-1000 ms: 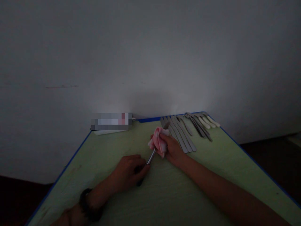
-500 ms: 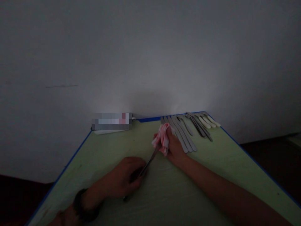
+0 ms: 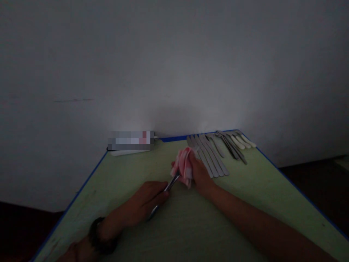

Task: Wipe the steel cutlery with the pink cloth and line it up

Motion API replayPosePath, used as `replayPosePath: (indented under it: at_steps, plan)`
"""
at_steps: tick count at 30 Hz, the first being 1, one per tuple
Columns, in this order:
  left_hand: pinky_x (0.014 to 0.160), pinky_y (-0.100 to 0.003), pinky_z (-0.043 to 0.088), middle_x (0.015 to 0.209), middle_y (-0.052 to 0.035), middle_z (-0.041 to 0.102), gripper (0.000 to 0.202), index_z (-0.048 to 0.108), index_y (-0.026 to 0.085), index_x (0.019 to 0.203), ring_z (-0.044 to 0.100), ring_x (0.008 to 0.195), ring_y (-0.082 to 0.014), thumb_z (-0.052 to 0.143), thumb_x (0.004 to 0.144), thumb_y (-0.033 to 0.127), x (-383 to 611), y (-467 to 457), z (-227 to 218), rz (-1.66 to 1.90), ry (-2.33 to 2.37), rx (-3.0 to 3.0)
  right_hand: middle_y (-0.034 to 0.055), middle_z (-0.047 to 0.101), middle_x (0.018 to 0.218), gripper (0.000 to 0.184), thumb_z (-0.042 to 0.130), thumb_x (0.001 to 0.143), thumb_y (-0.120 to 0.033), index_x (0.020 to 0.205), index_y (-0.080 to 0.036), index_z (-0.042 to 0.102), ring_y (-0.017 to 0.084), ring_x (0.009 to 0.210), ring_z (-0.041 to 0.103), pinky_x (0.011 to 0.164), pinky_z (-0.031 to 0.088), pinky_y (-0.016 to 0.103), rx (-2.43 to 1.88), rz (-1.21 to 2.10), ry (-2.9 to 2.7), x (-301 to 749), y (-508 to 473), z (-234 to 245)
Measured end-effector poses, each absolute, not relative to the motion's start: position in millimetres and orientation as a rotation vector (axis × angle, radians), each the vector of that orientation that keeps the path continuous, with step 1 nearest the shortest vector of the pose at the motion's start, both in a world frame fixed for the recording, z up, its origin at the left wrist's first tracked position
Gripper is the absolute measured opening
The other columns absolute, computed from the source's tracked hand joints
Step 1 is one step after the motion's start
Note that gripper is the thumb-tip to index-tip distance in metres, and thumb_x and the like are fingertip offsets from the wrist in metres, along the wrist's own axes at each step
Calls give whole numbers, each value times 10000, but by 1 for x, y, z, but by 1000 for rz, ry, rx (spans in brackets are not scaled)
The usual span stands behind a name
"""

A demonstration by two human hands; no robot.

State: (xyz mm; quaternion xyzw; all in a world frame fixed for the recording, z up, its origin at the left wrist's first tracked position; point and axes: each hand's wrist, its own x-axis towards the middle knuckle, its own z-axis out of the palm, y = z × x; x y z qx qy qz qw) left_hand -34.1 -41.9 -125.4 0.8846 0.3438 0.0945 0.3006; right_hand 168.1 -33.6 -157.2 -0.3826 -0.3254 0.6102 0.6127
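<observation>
Two bare hands are seen over a pale green surface point(image 3: 136, 167), which is edged in blue and set against a grey wall point(image 3: 174, 65). By the left grip point(image 3: 147, 200), left of the lower centre of the frame, a metal utensil point(image 3: 171, 183) is pinched between thumb and fingers. The utensil is held aslant at the centre of the frame, below the middle; its lower end is shown beneath the hand, and its upper end is hidden in a pink and white cloth point(image 3: 185, 165). The cloth is bunched and pinched by the right grip point(image 3: 200, 174), just right of centre. The type of utensil cannot be told. A dark band point(image 3: 102, 236) is worn on the left wrist.

Right of the cloth, long metal cutlery point(image 3: 211, 157) is laid side by side, slanted. Farther right, a shorter piece point(image 3: 216, 146), a group of darker pieces point(image 3: 230, 145) and several white handles point(image 3: 237, 142) are noted near the far corner. At the far left corner, an item point(image 3: 131, 140) is obscured by pixelation; a white piece point(image 3: 128, 153) is seen along its near side.
</observation>
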Motion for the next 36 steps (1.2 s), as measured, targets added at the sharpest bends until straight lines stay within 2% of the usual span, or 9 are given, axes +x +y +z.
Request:
replayPosePath:
  at_steps: [3, 8, 14, 19, 29, 33, 36]
  plan:
    - [906, -290, 411, 995, -37, 671, 370, 627, 210, 968, 569, 926, -175, 331, 966, 431, -39, -40, -129, 255, 877, 2347, 94, 741, 785, 654, 413, 816, -738, 973, -167, 690, 185, 617, 669, 529, 511, 282, -736, 1432, -539, 167, -32, -154]
    - [951, -309, 401, 1093, -49, 669, 345, 627, 217, 1077, 569, 1016, -199, 365, 957, 406, -42, -37, -135, 249, 845, 2402, 89, 717, 669, 645, 416, 834, -714, 857, -137, 703, 125, 427, 547, 394, 407, 232, -849, 1287, -647, 169, -34, -153]
    - [829, -289, 435, 886, -44, 658, 386, 627, 186, 875, 587, 850, -182, 301, 969, 369, -34, -38, -137, 282, 826, 2502, 87, 693, 607, 627, 469, 825, -686, 791, -112, 720, 99, 374, 506, 342, 349, 202, -965, 1241, -818, 171, -39, -153]
    - [685, -259, 397, 703, -3, 553, 404, 527, 175, 725, 523, 662, -130, 279, 985, 360, -28, -39, -134, 212, 816, 2534, 83, 692, 605, 638, 455, 830, -685, 795, -110, 729, 114, 415, 558, 404, 419, 215, -1018, 1198, -914, 170, -44, -147]
    - [650, -264, 360, 696, 2, 526, 378, 488, 171, 724, 497, 642, -128, 283, 987, 349, -27, -40, -135, 181, 789, 2554, 81, 707, 663, 600, 468, 823, -681, 808, -124, 692, 136, 465, 604, 429, 461, 228, -974, 1193, -925, 168, -43, -151]
    - [677, -284, 378, 710, -11, 548, 370, 523, 170, 765, 506, 643, -140, 288, 982, 357, -27, -46, -130, 202, 828, 2567, 62, 690, 633, 587, 469, 818, -682, 808, -133, 675, 120, 410, 561, 373, 426, 216, -1008, 1120, -1001, 169, -47, -131]
    - [696, -279, 402, 750, -16, 588, 332, 558, 177, 859, 545, 677, -148, 329, 975, 387, -26, -48, -125, 270, 900, 2430, 66, 702, 684, 544, 488, 830, -649, 847, -138, 674, 126, 463, 590, 380, 425, 207, -971, 1062, -1011, 171, -45, -107]
